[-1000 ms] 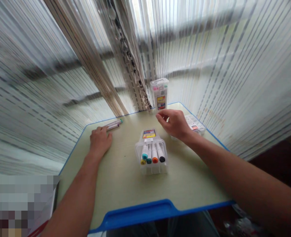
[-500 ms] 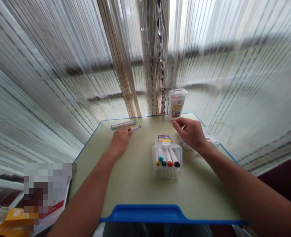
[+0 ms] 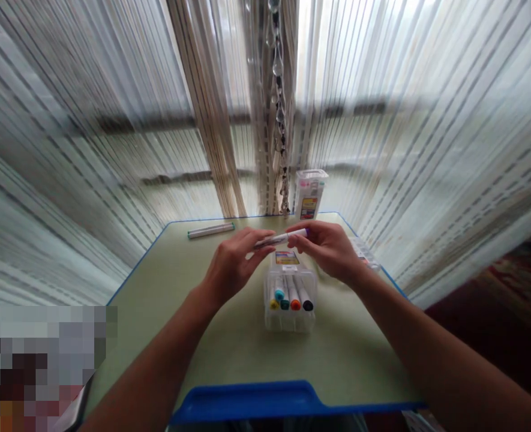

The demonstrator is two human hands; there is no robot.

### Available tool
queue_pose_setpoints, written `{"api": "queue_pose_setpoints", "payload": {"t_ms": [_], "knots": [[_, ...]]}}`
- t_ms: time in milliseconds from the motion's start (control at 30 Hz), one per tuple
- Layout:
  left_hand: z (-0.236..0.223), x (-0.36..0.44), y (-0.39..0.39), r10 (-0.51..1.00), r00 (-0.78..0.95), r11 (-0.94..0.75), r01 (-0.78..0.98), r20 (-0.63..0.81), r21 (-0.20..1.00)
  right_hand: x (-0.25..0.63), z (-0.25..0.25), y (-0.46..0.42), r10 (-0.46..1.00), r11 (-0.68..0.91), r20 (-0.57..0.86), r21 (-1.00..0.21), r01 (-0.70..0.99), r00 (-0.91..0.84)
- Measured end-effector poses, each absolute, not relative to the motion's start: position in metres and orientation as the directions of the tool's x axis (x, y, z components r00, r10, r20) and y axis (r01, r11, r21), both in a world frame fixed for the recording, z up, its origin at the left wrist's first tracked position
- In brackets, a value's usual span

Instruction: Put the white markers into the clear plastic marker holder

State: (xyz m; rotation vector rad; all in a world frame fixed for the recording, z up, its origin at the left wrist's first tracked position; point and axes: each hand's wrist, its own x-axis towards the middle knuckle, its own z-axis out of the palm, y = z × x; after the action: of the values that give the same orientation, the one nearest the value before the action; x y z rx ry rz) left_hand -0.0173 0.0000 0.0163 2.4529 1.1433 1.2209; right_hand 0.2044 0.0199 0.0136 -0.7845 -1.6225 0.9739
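Observation:
My left hand [image 3: 233,267] and my right hand [image 3: 330,249] meet above the middle of a pale green table [image 3: 193,336], both closed on a white marker with a purple end [image 3: 282,238]. The left fingers pinch its left part, the right fingers its purple end. Just below the hands lies a clear plastic marker case [image 3: 290,294] with several markers inside, their yellow, teal, orange and black caps facing me. A second white marker with a green end [image 3: 210,230] lies at the far left of the table.
Another clear marker case [image 3: 309,194] stands upright at the table's far edge. A flat clear case [image 3: 363,252] lies behind my right hand near the right edge. Striped sheer curtains [image 3: 112,120] hang all around. A blue rim [image 3: 247,401] runs along the near edge.
My left hand picked the purple-ended marker off the table and carried it right to the middle. My right hand came in and took its purple end. The camera view shifted.

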Motion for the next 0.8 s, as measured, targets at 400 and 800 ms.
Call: {"api": "queue_pose_setpoints", "payload": {"t_ms": [400,800], "knots": [[0.001,-0.032,0.003,0.896,0.120,-0.444,0.239,0.428,0.863,0.211,0.000,0.030,0.937,0.290,0.303,-0.952,-0.094,-0.173],[0.002,-0.026,0.004,0.917,0.073,-0.395,0.017,0.393,0.919,0.213,-0.002,0.035,0.954,0.211,0.238,-0.965,-0.154,-0.182]]}}
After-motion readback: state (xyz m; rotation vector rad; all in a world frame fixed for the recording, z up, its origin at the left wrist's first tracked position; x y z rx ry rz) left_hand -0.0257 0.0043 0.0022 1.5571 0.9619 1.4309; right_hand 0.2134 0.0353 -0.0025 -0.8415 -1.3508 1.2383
